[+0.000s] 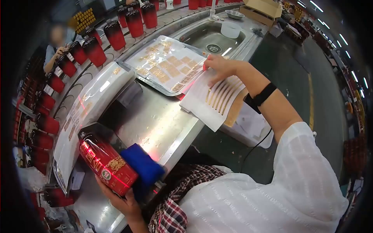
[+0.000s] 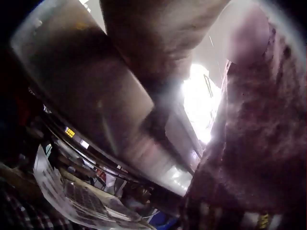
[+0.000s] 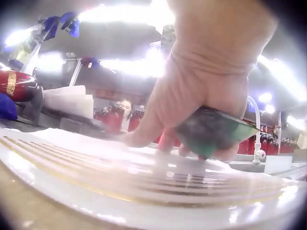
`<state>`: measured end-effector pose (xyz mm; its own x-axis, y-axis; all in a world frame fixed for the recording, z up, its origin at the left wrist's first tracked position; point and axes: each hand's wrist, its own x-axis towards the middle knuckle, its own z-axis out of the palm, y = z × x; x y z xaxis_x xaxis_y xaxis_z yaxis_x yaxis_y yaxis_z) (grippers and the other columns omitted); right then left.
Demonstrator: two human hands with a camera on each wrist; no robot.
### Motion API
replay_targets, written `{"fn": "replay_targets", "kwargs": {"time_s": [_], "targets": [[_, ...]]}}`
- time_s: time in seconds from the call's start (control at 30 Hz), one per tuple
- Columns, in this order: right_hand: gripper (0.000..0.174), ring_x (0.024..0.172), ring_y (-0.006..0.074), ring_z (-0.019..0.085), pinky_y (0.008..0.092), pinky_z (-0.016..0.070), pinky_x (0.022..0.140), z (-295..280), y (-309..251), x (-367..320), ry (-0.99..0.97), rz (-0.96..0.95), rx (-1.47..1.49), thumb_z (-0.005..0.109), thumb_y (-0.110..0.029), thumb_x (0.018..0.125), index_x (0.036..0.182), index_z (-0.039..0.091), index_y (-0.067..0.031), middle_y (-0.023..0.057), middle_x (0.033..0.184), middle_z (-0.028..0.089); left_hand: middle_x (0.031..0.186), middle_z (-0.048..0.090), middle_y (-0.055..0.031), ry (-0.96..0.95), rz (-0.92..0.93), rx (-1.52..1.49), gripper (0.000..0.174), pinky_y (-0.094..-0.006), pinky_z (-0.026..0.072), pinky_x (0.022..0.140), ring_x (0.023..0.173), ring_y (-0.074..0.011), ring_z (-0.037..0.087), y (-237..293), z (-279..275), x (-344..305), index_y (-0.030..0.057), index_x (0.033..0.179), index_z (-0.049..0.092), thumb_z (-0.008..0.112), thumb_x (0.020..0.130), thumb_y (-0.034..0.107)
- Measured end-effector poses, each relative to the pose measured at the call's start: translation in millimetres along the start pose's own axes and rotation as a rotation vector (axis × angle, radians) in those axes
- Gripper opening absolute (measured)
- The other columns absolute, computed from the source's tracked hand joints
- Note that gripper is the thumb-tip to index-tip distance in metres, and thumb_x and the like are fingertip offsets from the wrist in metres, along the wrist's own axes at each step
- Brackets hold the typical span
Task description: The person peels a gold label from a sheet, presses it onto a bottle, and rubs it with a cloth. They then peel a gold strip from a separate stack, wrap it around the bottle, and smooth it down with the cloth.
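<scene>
My left hand [image 1: 122, 202] grips the base of a red bottle [image 1: 110, 165] with gold lettering and a gold emblem, which lies tilted on its side. A blue cloth-like pad [image 1: 143, 165] is right against the bottle. My right hand [image 1: 223, 69] reaches over a white sheet [image 1: 204, 101] with gold strips [image 1: 223, 97], thumb and fingertips at its upper part. In the right wrist view, a dark green translucent flat piece [image 3: 211, 132] is tucked between the right palm and fingers. The left wrist view is dark and blurred.
A metal tray [image 1: 175, 93] bears a sheet of gold decals [image 1: 167, 70]. Behind it is a steel sink [image 1: 213, 39]. Several red-and-black bottles [image 1: 94, 51] line a conveyor, with a person [image 1: 58, 46] beyond. A curved board [image 1: 93, 93] with decals stands at the left.
</scene>
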<state>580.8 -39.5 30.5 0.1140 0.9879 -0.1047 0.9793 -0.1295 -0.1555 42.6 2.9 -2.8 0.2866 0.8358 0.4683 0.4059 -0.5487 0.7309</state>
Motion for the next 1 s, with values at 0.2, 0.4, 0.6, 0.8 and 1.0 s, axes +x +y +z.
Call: {"fn": "replay_targets", "kwargs": {"time_s": [0.2, 0.4, 0.6, 0.8, 1.0], "targets": [[0.046, 0.114, 0.0366, 0.043, 0.0448, 0.0374, 0.099, -8, -21, -4, 0.03, 0.044, -0.027, 0.079, -0.038, 0.073, 0.103, 0.063, -0.0083, 0.0137, 0.115, 0.052, 0.15, 0.033, -0.0237, -0.002, -0.008, -0.046, 0.103, -0.0438, 0.0303, 0.112, 0.136, -0.0339, 0.038, -5, -4, 1, -0.0037, 0.151, 0.021, 0.06, 0.085, 0.066], [0.027, 0.113, 0.0347, 0.045, 0.043, 0.0387, 0.097, 6, 15, 13, 0.072, -0.08, 0.102, 0.074, -0.032, 0.079, 0.095, 0.068, -0.0123, 0.0119, 0.111, 0.054, 0.149, 0.034, -0.024, 0.005, 0.001, -0.033, 0.103, -0.0436, 0.0301, 0.112, 0.136, -0.0337, 0.039, -3, -3, 0, -0.0039, 0.151, 0.021, 0.06, 0.085, 0.065], [0.013, 0.112, 0.0313, 0.046, 0.0417, 0.0383, 0.098, -2, 5, 5, 0.073, -0.11, 0.065, 0.072, -0.021, 0.08, 0.088, 0.069, -0.0107, 0.0079, 0.109, 0.055, 0.15, 0.033, -0.0239, -0.003, -0.032, -0.059, 0.103, -0.0428, 0.0299, 0.112, 0.136, -0.0333, 0.039, 2, 0, 0, -0.0041, 0.151, 0.021, 0.061, 0.085, 0.064], [0.007, 0.11, 0.0307, 0.047, 0.0417, 0.0381, 0.097, -3, 7, 12, 0.209, -0.162, 0.032, 0.071, -0.014, 0.081, 0.082, 0.067, -0.0077, 0.0083, 0.108, 0.055, 0.148, 0.039, -0.0224, -0.022, 0.123, 0.314, 0.102, -0.0513, 0.0193, 0.115, 0.138, -0.0387, 0.036, -3, -14, 5, -0.0053, 0.146, 0.032, 0.065, 0.08, 0.065], [0.015, 0.102, 0.0314, 0.049, 0.0383, 0.0403, 0.09, -25, -51, -2, 0.404, -0.22, 0.161, 0.067, -0.013, 0.085, 0.084, 0.056, -0.0023, 0.014, 0.104, 0.053, 0.145, 0.048, -0.014, -0.05, 0.389, 0.798, 0.095, -0.0588, 0.0086, 0.116, 0.14, -0.0372, 0.034, 40, -27, 26, -0.0034, 0.143, 0.04, 0.063, 0.08, 0.064]]}}
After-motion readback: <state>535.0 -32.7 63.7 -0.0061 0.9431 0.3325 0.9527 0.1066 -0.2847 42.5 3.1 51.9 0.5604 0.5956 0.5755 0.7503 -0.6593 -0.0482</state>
